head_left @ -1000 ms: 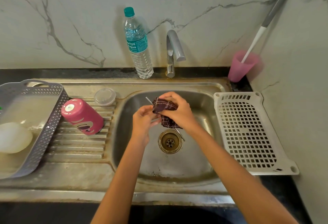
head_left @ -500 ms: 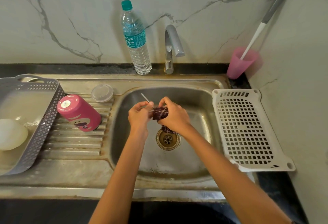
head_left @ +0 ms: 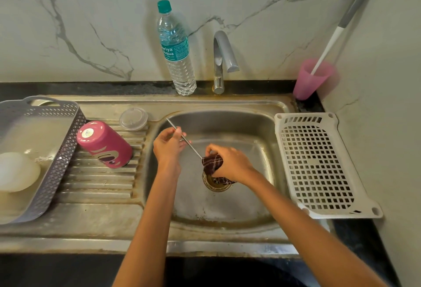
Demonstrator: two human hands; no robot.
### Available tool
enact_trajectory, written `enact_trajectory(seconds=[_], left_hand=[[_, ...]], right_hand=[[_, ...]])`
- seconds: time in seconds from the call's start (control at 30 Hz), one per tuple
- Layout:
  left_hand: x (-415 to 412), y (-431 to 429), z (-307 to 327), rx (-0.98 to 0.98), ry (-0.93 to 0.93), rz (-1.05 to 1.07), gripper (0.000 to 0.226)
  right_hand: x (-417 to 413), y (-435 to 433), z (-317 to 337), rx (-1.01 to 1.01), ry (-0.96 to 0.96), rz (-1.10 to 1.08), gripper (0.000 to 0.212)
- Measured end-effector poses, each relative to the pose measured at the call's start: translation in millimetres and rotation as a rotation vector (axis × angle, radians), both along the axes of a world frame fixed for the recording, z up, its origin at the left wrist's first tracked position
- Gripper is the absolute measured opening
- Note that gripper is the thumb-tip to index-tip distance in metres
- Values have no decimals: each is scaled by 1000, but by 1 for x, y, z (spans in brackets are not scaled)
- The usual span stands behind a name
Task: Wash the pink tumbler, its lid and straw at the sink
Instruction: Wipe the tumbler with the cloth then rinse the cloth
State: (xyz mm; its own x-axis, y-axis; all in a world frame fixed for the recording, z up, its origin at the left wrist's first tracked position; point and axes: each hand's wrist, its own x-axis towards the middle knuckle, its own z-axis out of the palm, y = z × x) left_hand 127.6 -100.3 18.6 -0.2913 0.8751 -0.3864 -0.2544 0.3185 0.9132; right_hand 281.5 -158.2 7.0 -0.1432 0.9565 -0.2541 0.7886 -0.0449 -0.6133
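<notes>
- Reading the bottle (head_left: 176, 52) at the back of the dark surface (head_left: 91, 88): its teal label shows "riya" over "Aqua". The start of the first word curves out of sight, and the small print is too fine to read.
- The pink tumbler (head_left: 104, 144) lies on its side on the ribbed draining board (head_left: 100, 184), base towards the camera. It carries a cartoon face print, only partly visible, and a round sticker I cannot read.
- The clear lid (head_left: 133, 118) sits just behind the tumbler, apart from it.
- The left hand (head_left: 167, 145) pinches the thin metal straw (head_left: 185, 142) near its upper end, over the sink (head_left: 227, 209).
- The right hand (head_left: 230, 163) grips a dark checked cloth (head_left: 211, 163) bunched around the straw's lower end, which is hidden inside it.
- The cloth hangs over part of the drain (head_left: 216, 184).
- A long handle (head_left: 337, 34) stands in a pink cup (head_left: 309, 81) in the corner, its head hidden inside.
- The grey basket (head_left: 57, 150) is cut off at the left edge, and I cannot identify the white round thing (head_left: 16, 171) in it.
- A white rack (head_left: 319, 166) lies right of the sink, below the tap (head_left: 222, 59).
- Half a second ago the hands were almost touching, with the cloth up against the left fingers. The right hand and cloth have since slid down the straw, baring a length of it between the hands. The tumbler and lid have not moved.
</notes>
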Motion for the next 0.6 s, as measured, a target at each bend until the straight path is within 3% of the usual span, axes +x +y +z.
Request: enact_trajectory(seconds=[0.27,0.5,0.6], left_hand=[[-17,15,12,114,127,-49,5],[-4,2,-4,44,195,-387,13],[5,0,-4,65,131,-399,18]], right_hand=[[28,-1,-22,-73,-92,-8,43],[20,28,15,-32,501,-350,38],[4,36,24,-14,586,-371,40]])
